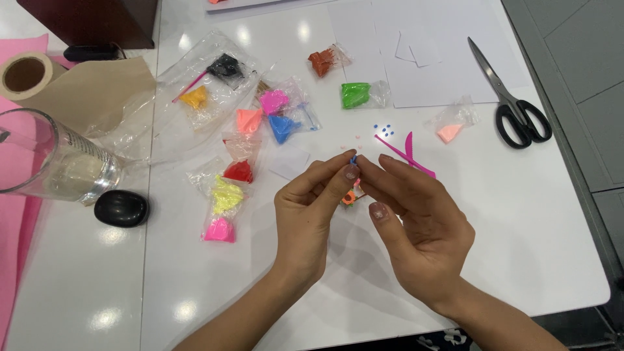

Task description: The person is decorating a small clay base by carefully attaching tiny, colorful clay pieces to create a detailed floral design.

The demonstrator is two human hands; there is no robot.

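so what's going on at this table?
A person is working modelling clay with both bare hands above a white table. The left hand and right hand meet at the fingertips, pinching a tiny blue piece, with a small orange clay piece just below them. Little bags of coloured clay are scattered behind, a few blue dots and a pink plastic tool lie just beyond the hands, and scissors lie on the right.

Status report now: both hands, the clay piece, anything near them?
Left hand and right hand both pinch a tiny blue clay bit at fingertips. Small orange clay piece beneath the fingers. Pink plastic tool lies just behind; not blocking.
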